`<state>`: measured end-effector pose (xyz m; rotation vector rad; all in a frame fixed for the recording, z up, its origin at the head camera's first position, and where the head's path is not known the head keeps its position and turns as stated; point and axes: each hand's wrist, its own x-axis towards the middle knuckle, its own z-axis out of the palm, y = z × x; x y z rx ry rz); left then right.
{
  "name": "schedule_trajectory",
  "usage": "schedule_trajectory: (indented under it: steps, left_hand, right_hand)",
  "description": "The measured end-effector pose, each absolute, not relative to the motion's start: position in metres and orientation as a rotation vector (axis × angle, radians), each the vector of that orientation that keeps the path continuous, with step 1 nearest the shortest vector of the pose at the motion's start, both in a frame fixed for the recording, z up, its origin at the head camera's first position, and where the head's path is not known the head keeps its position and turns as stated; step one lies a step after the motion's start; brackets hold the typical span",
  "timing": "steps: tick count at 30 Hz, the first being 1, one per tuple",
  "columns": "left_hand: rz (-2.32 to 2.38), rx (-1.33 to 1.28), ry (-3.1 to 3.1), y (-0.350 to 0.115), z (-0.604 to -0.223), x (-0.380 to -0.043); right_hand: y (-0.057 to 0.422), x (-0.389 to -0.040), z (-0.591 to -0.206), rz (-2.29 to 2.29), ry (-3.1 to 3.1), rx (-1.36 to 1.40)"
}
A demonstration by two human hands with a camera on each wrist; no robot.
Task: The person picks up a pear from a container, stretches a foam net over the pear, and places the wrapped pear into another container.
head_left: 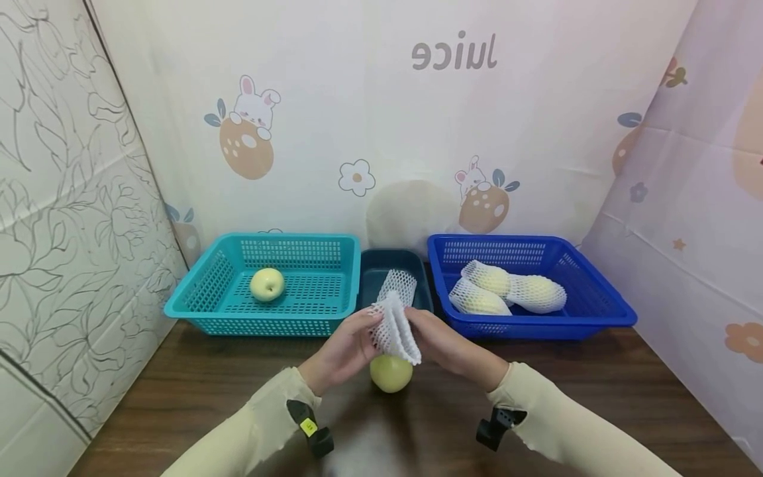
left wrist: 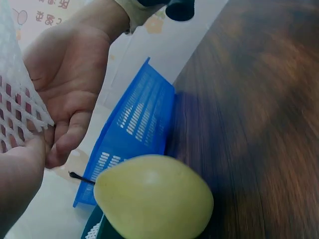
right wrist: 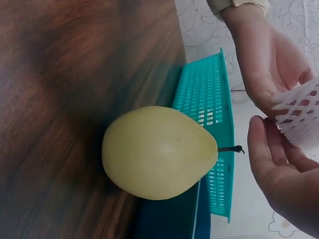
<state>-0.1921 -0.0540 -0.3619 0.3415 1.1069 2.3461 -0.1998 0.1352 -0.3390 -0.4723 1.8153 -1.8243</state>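
Note:
A white foam net sleeve (head_left: 393, 328) is held up between both hands, its mouth spread and facing down toward the person. My left hand (head_left: 346, 351) pinches one side of it, and my right hand (head_left: 444, 341) pinches the other. Below the sleeve, a pale yellow pear (head_left: 390, 376) stands on the table, apart from both hands. Its dark stem shows in both wrist views, where the pear (left wrist: 154, 196) looks bare. Some fingertips are hidden behind the net (right wrist: 301, 112).
A teal basket (head_left: 280, 324) at the left holds one bare pear (head_left: 267, 285). In the dark tray (head_left: 372, 260) lies more foam netting (head_left: 401, 283). The blue basket (head_left: 536, 324) at the right contains 3 net-wrapped pears (head_left: 538, 293). A printed cloth hangs behind.

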Motion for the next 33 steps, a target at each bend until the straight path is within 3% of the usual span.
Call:
schedule_trajectory:
  steps: [14, 33]
  left_hand:
    - [2.426, 0.286, 1.216, -0.063, -0.375, -0.195]
    - [2.275, -0.02, 1.594, -0.057, -0.392, -0.198]
  right_hand:
    - [0.142, -0.209, -0.346, -2.27, 1.395, -0.244]
    - [0.148, -0.202, -0.365, -2.073, 1.533, -0.015]
